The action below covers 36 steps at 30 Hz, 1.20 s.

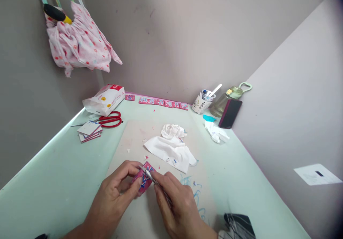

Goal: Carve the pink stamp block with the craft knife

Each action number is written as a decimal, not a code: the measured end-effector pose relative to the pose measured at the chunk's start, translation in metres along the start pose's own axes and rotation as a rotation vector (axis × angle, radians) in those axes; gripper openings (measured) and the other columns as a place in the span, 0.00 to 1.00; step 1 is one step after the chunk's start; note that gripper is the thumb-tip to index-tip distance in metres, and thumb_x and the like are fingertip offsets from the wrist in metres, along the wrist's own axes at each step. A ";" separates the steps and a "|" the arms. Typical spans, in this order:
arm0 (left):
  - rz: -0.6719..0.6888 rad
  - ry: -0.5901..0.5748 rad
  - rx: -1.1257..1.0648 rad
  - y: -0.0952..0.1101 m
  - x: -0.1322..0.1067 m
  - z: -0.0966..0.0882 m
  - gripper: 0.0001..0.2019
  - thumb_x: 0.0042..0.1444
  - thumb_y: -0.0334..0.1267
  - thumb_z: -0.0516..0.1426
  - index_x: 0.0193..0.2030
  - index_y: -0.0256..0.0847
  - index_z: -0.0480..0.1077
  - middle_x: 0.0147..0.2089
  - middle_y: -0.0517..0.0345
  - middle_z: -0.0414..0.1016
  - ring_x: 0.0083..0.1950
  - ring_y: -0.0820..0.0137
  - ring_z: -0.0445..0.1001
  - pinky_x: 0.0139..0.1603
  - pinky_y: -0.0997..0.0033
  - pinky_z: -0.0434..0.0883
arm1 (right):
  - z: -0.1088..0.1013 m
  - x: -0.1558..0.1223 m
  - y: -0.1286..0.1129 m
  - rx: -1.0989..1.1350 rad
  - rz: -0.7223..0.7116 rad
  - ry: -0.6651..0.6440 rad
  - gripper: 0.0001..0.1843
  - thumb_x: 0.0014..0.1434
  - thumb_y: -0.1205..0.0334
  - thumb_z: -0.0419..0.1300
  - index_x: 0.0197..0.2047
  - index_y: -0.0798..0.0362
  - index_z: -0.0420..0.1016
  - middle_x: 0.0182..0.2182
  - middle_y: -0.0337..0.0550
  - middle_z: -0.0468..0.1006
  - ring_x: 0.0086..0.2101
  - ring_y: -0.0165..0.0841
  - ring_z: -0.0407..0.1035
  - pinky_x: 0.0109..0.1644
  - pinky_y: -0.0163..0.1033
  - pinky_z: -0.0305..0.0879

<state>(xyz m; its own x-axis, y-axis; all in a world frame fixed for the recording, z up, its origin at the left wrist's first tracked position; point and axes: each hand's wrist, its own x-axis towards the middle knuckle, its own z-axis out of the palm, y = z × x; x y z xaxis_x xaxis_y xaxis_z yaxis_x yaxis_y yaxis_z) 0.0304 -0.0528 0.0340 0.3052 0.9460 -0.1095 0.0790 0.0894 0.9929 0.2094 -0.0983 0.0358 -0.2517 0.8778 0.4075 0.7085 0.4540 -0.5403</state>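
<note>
Pink card piece (143, 179), printed with blue and white marks, sits pinched between thumb and fingers of the left hand (118, 192), held just above the worn cutting board (128, 138) on the pale green worktop (53, 181). The right hand (177, 205) is closed in a pen grip around a thin metal tool (151, 178), its tip resting on the card's face right beside the left fingertips.

That closeness looks like the main risk: a slip of the point off the small, glossy-looking card could run it into the left thumb or forefinger, since both sit directly in its line. The card is held in the air rather than flat on the board, so pressure from the tool could also bend it or tear the piece being worked. Tiny offcuts lie scattered just beyond the hands and could cling to the work.

Farther ahead of the hands lie a white tissue (171, 151) and a crumpled wad (173, 130). Well off to the left hand's side are red scissors (111, 119), a small stack of cards (89, 131) and a white packet (105, 98). Beyond the right hand stand a paper cup (202, 103), a green bottle (227, 97) and a dark phone (230, 113) leaning by the wall. A row of finished pink pieces (163, 103) lines the far edge.
</note>
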 end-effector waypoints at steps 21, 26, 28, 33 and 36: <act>-0.007 -0.035 0.018 -0.003 0.000 -0.004 0.09 0.61 0.46 0.56 0.34 0.44 0.70 0.49 0.57 0.74 0.41 0.69 0.78 0.38 0.76 0.76 | -0.003 -0.001 0.000 0.000 0.017 0.005 0.18 0.68 0.70 0.48 0.57 0.55 0.70 0.29 0.43 0.73 0.27 0.32 0.69 0.27 0.34 0.63; -0.035 -0.023 0.058 -0.003 0.001 -0.005 0.11 0.60 0.48 0.56 0.34 0.44 0.70 0.52 0.55 0.74 0.42 0.67 0.79 0.36 0.75 0.76 | -0.004 -0.001 0.001 -0.010 0.028 -0.005 0.18 0.68 0.70 0.49 0.57 0.56 0.71 0.29 0.43 0.73 0.27 0.33 0.69 0.27 0.34 0.62; -0.027 -0.029 0.064 -0.005 0.000 -0.004 0.11 0.60 0.49 0.56 0.35 0.44 0.70 0.52 0.55 0.74 0.44 0.66 0.79 0.37 0.75 0.76 | -0.005 0.000 0.001 -0.007 0.034 -0.013 0.18 0.68 0.70 0.49 0.57 0.56 0.71 0.29 0.43 0.73 0.27 0.33 0.69 0.27 0.34 0.62; -0.022 -0.039 0.057 -0.006 0.000 -0.004 0.11 0.60 0.49 0.56 0.34 0.44 0.70 0.52 0.56 0.74 0.45 0.65 0.79 0.38 0.74 0.76 | -0.004 0.001 0.001 0.007 0.049 -0.011 0.18 0.68 0.70 0.49 0.57 0.55 0.71 0.30 0.44 0.73 0.27 0.33 0.69 0.27 0.35 0.62; -0.039 -0.028 0.052 -0.005 0.001 -0.006 0.11 0.60 0.49 0.57 0.34 0.44 0.70 0.52 0.56 0.74 0.43 0.66 0.79 0.37 0.74 0.76 | -0.005 0.000 0.001 0.014 0.052 -0.010 0.19 0.68 0.70 0.49 0.58 0.55 0.70 0.30 0.44 0.73 0.27 0.33 0.70 0.28 0.35 0.62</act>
<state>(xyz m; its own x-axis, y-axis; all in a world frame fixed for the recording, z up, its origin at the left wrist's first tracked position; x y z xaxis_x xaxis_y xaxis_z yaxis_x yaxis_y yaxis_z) 0.0243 -0.0506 0.0292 0.3276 0.9328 -0.1502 0.1407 0.1090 0.9840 0.2135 -0.0990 0.0386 -0.2214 0.9015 0.3719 0.7112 0.4102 -0.5710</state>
